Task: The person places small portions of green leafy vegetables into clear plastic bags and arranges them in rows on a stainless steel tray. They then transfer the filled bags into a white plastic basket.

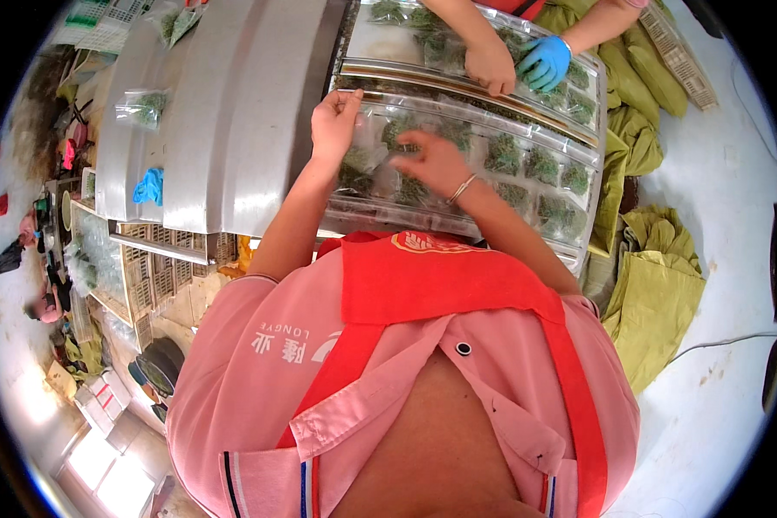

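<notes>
In front of me, clear plastic bags of green leafy material [502,154] lie in rows on a metal-framed conveyor bed [457,97]. My left hand [333,125] is at the bed's far left corner, its thumb and fingers pinched together. What they grip, perhaps the edge of clear film or a bag, I cannot make out. My right hand [436,164], with a bracelet at the wrist, hovers over or touches the bags at the left end of the near row. It is smeared by motion, so its hold is unclear. A bag [354,171] lies between my hands.
Across the bed a co-worker's bare hand [490,65] and blue-gloved hand [544,63] work over the far row. A curved metal cover [233,112] on the left carries a bag of greens [147,108] and a crumpled blue glove [148,186]. Yellow-green sacks [656,285] lie right.
</notes>
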Tool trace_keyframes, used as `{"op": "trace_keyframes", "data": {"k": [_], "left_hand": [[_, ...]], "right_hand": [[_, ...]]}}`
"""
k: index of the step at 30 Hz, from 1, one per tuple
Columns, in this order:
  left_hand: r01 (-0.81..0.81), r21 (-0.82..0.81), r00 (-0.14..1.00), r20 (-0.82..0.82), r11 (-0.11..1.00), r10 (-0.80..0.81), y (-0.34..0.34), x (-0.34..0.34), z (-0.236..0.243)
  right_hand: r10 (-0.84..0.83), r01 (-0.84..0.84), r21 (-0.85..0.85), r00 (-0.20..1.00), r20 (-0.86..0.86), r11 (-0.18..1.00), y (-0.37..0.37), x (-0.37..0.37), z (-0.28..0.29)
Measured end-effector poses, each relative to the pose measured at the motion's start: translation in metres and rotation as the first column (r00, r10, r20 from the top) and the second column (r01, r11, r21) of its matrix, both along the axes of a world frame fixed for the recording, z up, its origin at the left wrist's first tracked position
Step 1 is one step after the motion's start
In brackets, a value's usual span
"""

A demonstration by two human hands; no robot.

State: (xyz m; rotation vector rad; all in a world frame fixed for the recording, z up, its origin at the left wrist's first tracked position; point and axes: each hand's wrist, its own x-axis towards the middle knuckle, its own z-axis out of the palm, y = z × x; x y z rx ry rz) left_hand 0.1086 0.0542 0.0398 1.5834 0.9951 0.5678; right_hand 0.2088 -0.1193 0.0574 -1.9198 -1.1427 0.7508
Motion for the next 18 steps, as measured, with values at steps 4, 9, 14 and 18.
{"op": "trace_keyframes", "data": {"k": [4,9,14,18], "left_hand": [[-0.004,-0.271,0.962,0.262,0.963,0.078,-0.02,0.011,0.005],[0.242,-0.27,0.896,0.43,0.932,-0.108,-0.035,0.0,0.021],[0.273,-0.254,0.926,0.331,0.928,-0.182,-0.034,-0.012,0.006],[0.205,-0.156,0.969,0.171,0.966,-0.178,-0.025,-0.011,0.007]], "right_hand": [[-0.098,0.104,0.128,0.994,-0.051,0.986,0.009,-0.009,-0.01],[-0.352,0.423,0.044,0.803,-0.481,0.905,0.0,0.018,-0.013],[-0.384,0.41,-0.015,0.84,-0.383,0.912,0.002,0.023,-0.018],[-0.316,0.3,0.109,0.926,0.207,0.948,0.011,0.029,-0.04]]}}
